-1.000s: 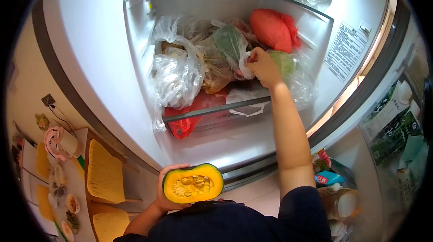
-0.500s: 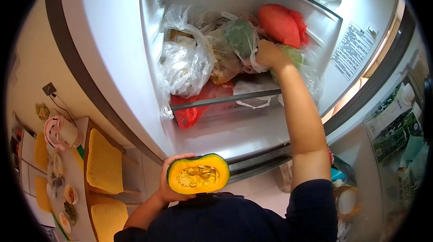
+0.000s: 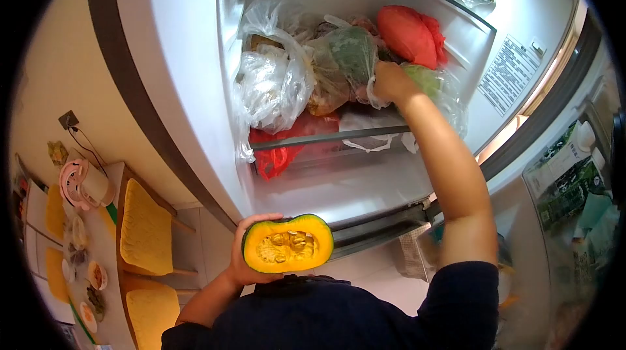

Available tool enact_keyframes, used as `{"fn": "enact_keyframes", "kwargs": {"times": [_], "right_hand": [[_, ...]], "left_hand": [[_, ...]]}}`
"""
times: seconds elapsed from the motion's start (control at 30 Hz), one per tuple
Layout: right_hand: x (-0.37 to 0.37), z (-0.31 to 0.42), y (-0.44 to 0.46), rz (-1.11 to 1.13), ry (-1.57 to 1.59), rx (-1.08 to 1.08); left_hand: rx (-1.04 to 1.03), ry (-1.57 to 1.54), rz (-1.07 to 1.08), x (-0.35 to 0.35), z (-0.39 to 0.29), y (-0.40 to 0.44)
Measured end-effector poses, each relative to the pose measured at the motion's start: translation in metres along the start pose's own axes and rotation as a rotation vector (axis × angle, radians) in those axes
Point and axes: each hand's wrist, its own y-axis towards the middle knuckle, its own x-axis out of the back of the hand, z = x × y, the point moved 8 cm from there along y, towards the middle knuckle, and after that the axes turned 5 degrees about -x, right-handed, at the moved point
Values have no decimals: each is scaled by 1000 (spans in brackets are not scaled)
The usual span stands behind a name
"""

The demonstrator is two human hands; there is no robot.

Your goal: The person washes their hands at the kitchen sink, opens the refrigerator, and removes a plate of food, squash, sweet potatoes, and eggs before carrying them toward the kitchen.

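Note:
My left hand [image 3: 242,255] grips a halved pumpkin [image 3: 288,243] in front of my chest. Its orange cut face and seeds are turned up, with green rind at the edge. Inside the open refrigerator, my right hand [image 3: 391,82] is closed on the edge of a clear plastic bag [image 3: 352,56] with something dark green in it. Those fingertips are partly hidden by the bag and my wrist. Close above that hand lies a red plastic bag [image 3: 407,35], and on its right a clear bag with pale green produce [image 3: 424,79].
Bulky clear bags [image 3: 270,82] fill the shelf's left side, above a red bag [image 3: 280,154] hanging past the dark shelf edge [image 3: 326,138]. The refrigerator door [image 3: 508,219] stands open on the right, holding packages [image 3: 567,161]. Yellow chairs [image 3: 147,226] and a table with dishes are at left.
My view has shifted slightly. The right hand stays at the clear bag, with its elbow farther right. The bag's green content now lies more to the right and flatter. The pumpkin stays in my left hand.

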Motion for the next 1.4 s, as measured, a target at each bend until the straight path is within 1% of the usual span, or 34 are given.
{"fn": "enact_keyframes", "kwargs": {"times": [0.1,0.2,0.3,0.4,0.5,0.6,0.7,0.8,0.9,1.0,1.1,1.2,1.23,1.3,1.33,1.4], "right_hand": [[-17,-7,16,4,-89,2],[-19,-5,12,165,-80,9],[-16,-13,12,64,-3,24],[-20,-14,13,41,36,98],[-10,-10,1,-123,71,147],[-14,-9,-5,-78,-5,144],[-15,-9,-6,-60,-25,-39],[-19,-9,0,-47,-29,-99],[-24,-14,2,-33,8,-210],[-32,-17,11,-62,-44,-122],[-36,-3,4,-5,-253,-14],[-44,-18,12,-126,-149,-99],[-45,-16,9,-101,-109,-103],[-39,-8,1,-64,-30,-107],[-34,-2,-4,-72,-46,-105],[-25,6,-12,-92,-79,-100]], "left_hand": [[-9,-5,23,-3,-4,3],[-7,26,30,-3,-4,3],[2,-6,31,-4,-7,6],[18,-25,48,-3,-7,5],[-6,-10,62,-4,-8,6],[-34,3,55,-6,-12,7],[-56,3,67,-3,-11,5],[-59,-72,54,-3,-7,4],[-18,-132,43,-4,-8,3],[-25,-85,62,1,-6,4],[-47,-70,57,2,-5,3],[-46,-88,29,1,-6,4],[-41,-95,19,2,-6,3],[-74,-12,78,4,-4,2],[-93,29,108,3,-5,2],[-60,-29,71,5,0,1]]}}
